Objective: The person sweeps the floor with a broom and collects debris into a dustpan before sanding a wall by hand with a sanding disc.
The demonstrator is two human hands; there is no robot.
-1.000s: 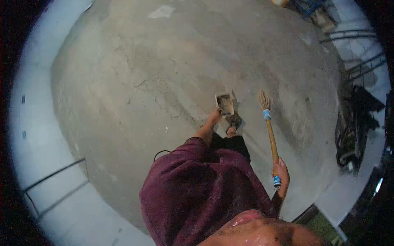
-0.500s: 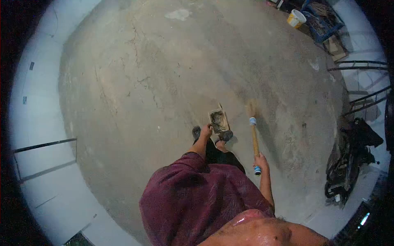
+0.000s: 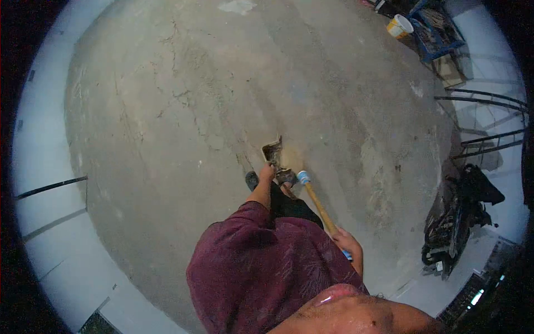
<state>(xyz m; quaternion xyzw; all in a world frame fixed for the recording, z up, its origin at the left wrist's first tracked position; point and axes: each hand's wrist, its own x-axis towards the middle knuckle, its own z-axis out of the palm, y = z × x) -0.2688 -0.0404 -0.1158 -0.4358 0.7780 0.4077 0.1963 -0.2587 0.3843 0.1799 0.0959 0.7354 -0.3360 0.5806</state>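
Observation:
In the head view, my left hand [image 3: 268,172] is closed on the near edge of a small scoop-like dustpan [image 3: 271,152], low by my feet, with dark matter inside. My right hand [image 3: 347,241] wraps round the handle end of a broom [image 3: 321,208]. Its tan handle has blue and white bands at both ends. The broom's pale bristles, blurred, fan out right beside the dustpan's right side. My dark shoes [image 3: 252,180] stand just below the dustpan.
Dusty, cracked concrete floor [image 3: 167,139] spreads all around. At the upper right stand a yellow and white bucket [image 3: 399,26] and a blue metal frame [image 3: 435,33]. A dark heap [image 3: 456,222] lies against the right wall, with black metal bars [image 3: 484,100] above it.
The broom has swung left, its bristles moving from well right of the dustpan to beside it. The dustpan now looks more tilted. Both hands keep their grip.

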